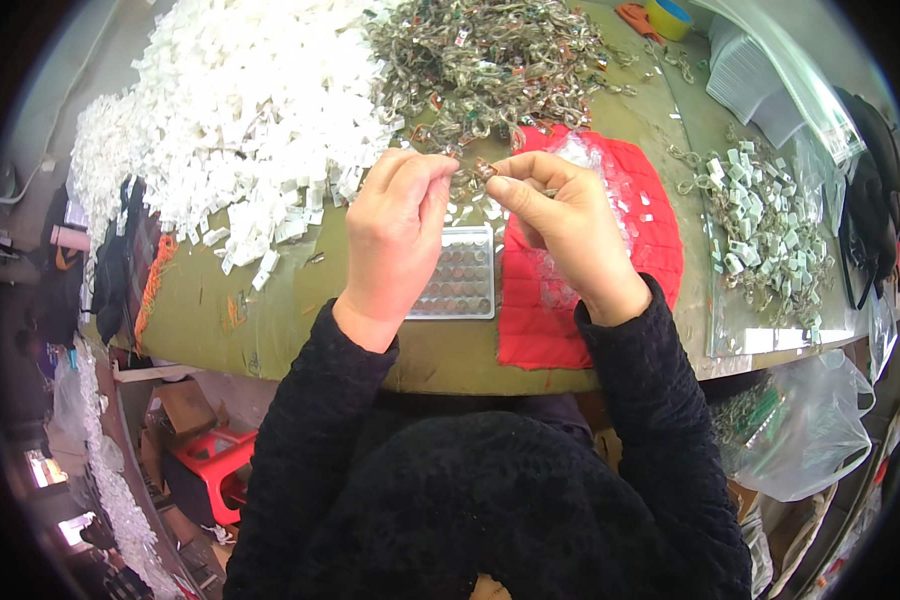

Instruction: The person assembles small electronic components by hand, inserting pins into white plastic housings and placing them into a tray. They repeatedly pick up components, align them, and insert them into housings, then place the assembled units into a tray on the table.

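Observation:
Both my hands are raised over the table's middle with their fingertips close together. My left hand point(395, 220) pinches the end of something small, mostly hidden by thumb and forefinger. Between the thumb and forefinger of my right hand point(565, 210) is a small shiny reddish-brown piece point(485, 168). Whether one cord joins the two is too small to tell. Below the hands lies a clear plastic tray point(467, 230) with rows of round shapes in it. A red quilted cloth point(540, 335) lies under my right hand, with clear plastic bits point(582, 152) on it.
A big heap of white tabs point(240, 110) fills the far left. Behind my hands is a pile of grey-brown cords point(490, 60) with reddish bits. To the right, pale corded tabs point(755, 225) lie near a stack of white sheets point(755, 75). A red stool point(215, 465) stands below left.

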Demonstrator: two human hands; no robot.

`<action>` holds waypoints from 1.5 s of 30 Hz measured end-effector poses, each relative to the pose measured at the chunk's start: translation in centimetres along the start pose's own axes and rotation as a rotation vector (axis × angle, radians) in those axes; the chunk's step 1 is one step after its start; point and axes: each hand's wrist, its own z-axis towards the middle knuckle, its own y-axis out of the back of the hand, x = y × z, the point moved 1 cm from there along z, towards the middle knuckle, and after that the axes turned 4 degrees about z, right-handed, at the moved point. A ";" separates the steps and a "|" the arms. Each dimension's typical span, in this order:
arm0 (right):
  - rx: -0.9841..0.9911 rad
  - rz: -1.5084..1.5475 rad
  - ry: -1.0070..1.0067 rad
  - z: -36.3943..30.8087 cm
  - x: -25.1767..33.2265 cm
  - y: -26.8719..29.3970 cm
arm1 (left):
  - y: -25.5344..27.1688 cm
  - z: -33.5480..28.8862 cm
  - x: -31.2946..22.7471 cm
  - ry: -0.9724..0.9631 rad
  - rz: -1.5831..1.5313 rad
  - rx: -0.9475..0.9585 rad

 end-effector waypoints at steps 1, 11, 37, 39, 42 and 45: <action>-0.003 0.094 -0.090 0.0 -0.1 0.2 | -0.3 0.2 0.0 0.033 -0.031 0.036; 0.006 0.364 -0.112 0.0 -0.3 -0.3 | -0.6 0.1 -0.7 0.738 -0.787 0.339; 0.267 0.769 -0.336 0.3 -0.7 1.2 | -0.5 0.2 0.7 0.895 -1.205 0.323; 0.251 0.797 -0.363 0.2 -0.7 1.1 | -0.7 0.0 0.8 0.927 -1.306 0.296; 0.231 0.802 -0.365 0.1 -0.7 0.9 | -1.0 -0.2 0.6 0.896 -1.133 0.318; 0.208 0.778 -0.353 0.1 -0.8 0.7 | -1.2 -0.3 0.5 0.838 -1.120 0.334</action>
